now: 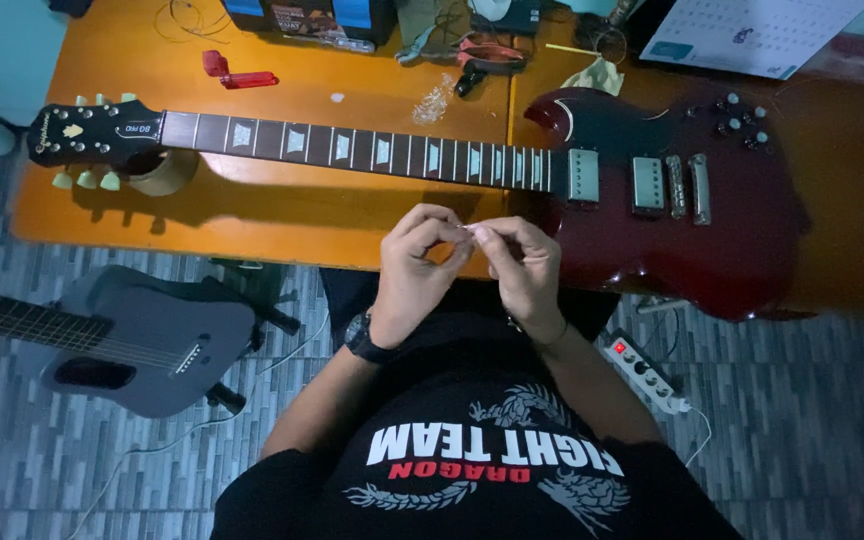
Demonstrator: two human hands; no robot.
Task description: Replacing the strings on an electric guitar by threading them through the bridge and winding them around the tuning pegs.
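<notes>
A dark red electric guitar [652, 230] lies flat across an orange table [282, 215], its neck [352, 148] running left to a black headstock [92, 132] propped on a tape roll [167, 172]. No strings show on the neck. My left hand [414, 270], with a black wristwatch, and my right hand [524, 268] meet at the table's near edge, just below the guitar's neck joint. Their fingertips pinch a tiny, thin, pale item [469, 230] between them; it is too small to identify.
A grey acoustic guitar [122, 345] lies on the tiled floor at left. A white power strip [647, 372] with a red light sits on the floor at right. A red tool [237, 72], a pile of coiled wire [434, 100], boxes and a paper sheet [742, 30] crowd the table's far side.
</notes>
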